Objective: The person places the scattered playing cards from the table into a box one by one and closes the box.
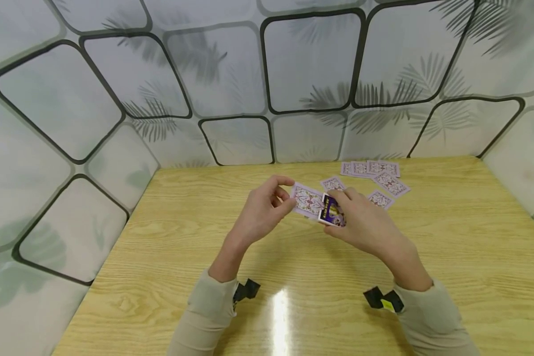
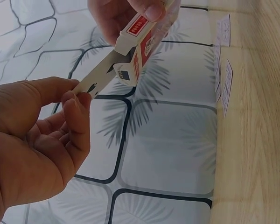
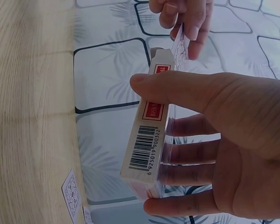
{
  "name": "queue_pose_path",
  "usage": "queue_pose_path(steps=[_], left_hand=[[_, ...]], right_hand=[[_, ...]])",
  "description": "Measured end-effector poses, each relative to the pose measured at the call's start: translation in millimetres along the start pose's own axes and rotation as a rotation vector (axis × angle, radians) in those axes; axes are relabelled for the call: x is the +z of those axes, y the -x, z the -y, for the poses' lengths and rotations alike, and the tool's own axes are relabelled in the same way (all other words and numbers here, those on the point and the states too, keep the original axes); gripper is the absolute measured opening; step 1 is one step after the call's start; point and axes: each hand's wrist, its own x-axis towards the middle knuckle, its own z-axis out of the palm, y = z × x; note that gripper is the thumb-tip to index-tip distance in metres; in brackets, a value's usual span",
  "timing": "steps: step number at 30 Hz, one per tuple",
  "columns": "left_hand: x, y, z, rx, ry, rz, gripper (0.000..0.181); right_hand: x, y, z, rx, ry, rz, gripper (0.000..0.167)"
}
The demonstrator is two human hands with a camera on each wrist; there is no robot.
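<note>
We see a beige left sleeve point(image 1: 207, 307) and a matching right sleeve point(image 1: 431, 314); black, squarish tabs point(image 1: 251, 289) jut from each, a yellow-green patch point(image 1: 387, 304) marking the right.

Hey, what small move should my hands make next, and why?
I'd probably draw the card straight out of the box: your left hand pinches its exposed end, your right hand grips the box, and other cards lie loose on the table. The direction isn't certain, though.

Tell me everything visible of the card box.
The card box, apparently cardboard, shows a white narrow side with red labels and a barcode, and a purple face with yellowish print. The right hand's grip holds it above the table. Its open, flapped end faces the left hand, which pinches a card partway out.
</note>
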Motion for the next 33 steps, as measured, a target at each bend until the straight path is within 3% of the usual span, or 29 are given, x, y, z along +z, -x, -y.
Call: queue_pose_path(steps=[33], left_hand=[[7.5, 0.3, 1.5, 0.009, -0.039, 0.120, 0.040]], right_hand=[[0.7, 0.4, -0.1, -0.004, -0.003, 0.018, 0.076]])
